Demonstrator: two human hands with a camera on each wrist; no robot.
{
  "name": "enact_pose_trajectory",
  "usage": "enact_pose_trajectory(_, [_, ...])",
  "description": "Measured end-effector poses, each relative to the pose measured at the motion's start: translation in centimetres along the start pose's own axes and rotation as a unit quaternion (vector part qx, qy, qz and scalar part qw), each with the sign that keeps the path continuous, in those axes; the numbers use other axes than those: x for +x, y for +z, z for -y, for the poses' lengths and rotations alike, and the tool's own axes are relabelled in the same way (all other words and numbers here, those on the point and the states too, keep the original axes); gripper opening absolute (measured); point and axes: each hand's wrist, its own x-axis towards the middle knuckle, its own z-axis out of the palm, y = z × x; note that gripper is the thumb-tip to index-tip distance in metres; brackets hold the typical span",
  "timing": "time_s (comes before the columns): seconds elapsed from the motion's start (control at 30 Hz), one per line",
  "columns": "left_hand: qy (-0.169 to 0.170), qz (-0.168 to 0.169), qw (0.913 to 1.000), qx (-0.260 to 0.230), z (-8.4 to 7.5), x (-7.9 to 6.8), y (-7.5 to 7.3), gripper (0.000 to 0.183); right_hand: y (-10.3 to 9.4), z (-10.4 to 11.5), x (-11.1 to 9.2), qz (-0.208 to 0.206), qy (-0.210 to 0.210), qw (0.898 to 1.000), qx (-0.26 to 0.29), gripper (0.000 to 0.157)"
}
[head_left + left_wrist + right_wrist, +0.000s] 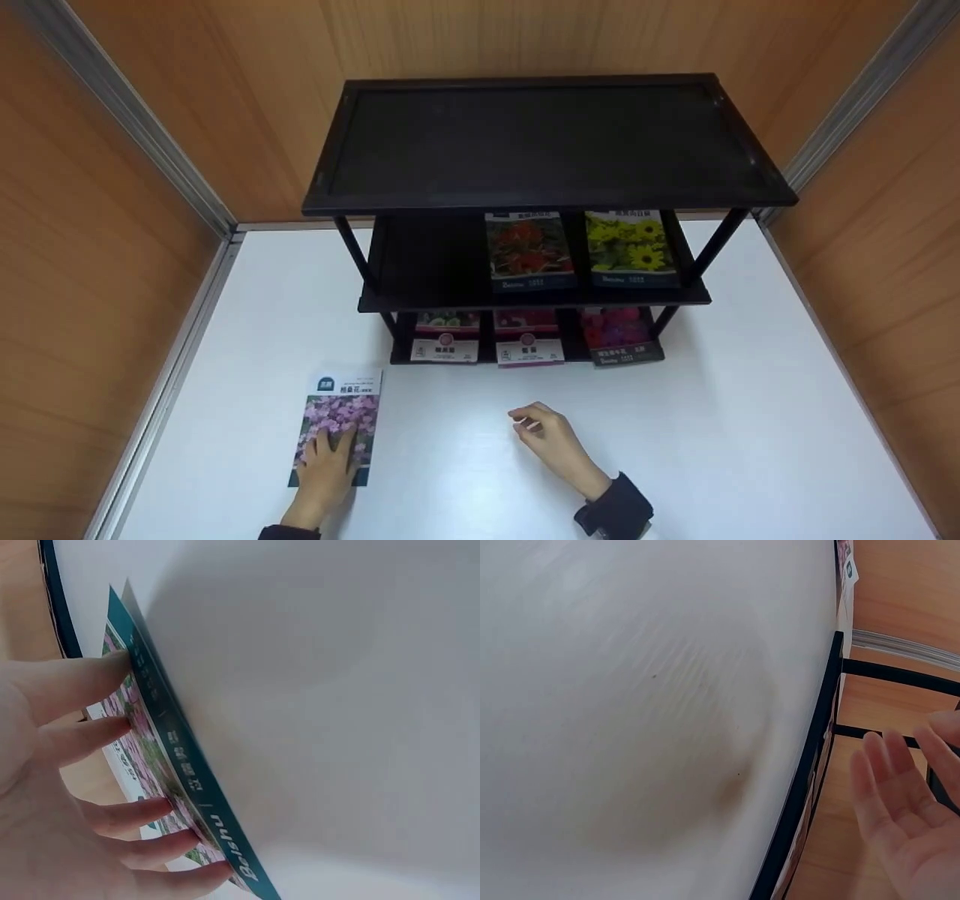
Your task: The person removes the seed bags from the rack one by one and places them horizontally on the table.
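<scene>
A seed packet [341, 420] with pink-purple flowers, a white top and a teal bottom band lies on the white table at the left. My left hand [326, 469] rests on its face, fingers spread and fairly straight. In the left wrist view, the fingertips [124, 724] touch the printed front of the packet [184, 757] near its teal edge. My right hand [551, 439] hovers in front of the black rack, holding nothing. Its fingers are loosely bent, thumb and forefinger apart; the right wrist view also shows this hand [911, 817] with relaxed fingers.
A black three-tier rack [540, 150] stands at the back middle. Its middle shelf bears a red-flower packet [531, 251] and a yellow-flower packet [631, 249]. Three more packets lie on the bottom shelf, including a dark one [622, 337] at the right. Wooden walls [97, 247] enclose the table.
</scene>
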Motion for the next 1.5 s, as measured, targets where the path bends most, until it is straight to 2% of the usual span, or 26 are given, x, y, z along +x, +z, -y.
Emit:
enact_pose_trajectory(0.83, [-0.022, 0.018, 0.9995, -0.016, 2.4, 0.3, -1.2, 0.052, -0.5, -1.0, -0.3, -0.010, 0.009, 1.000, 0.018, 0.020])
enact_pose_trajectory(1.23, [-0.043, 0.028, 0.9982, -0.030, 2.2, 0.8, -1.6, 0.054, -0.5, -1.1, -0.3, -0.012, 0.021, 1.000, 0.019, 0.020])
enact_pose_trajectory(1.4, [-0.046, 0.019, 0.9978, -0.044, 2.0, 0.9, -1.8, 0.053, -0.7, -1.1, -0.3, -0.017, 0.019, 1.000, 0.018, 0.019])
enact_pose_trajectory(1.5, [-0.046, -0.002, 0.9974, -0.056, 1.6, 1.0, -2.0, 0.051, -1.0, -0.9, -0.4, -0.016, 0.026, 0.999, 0.026, 0.020])
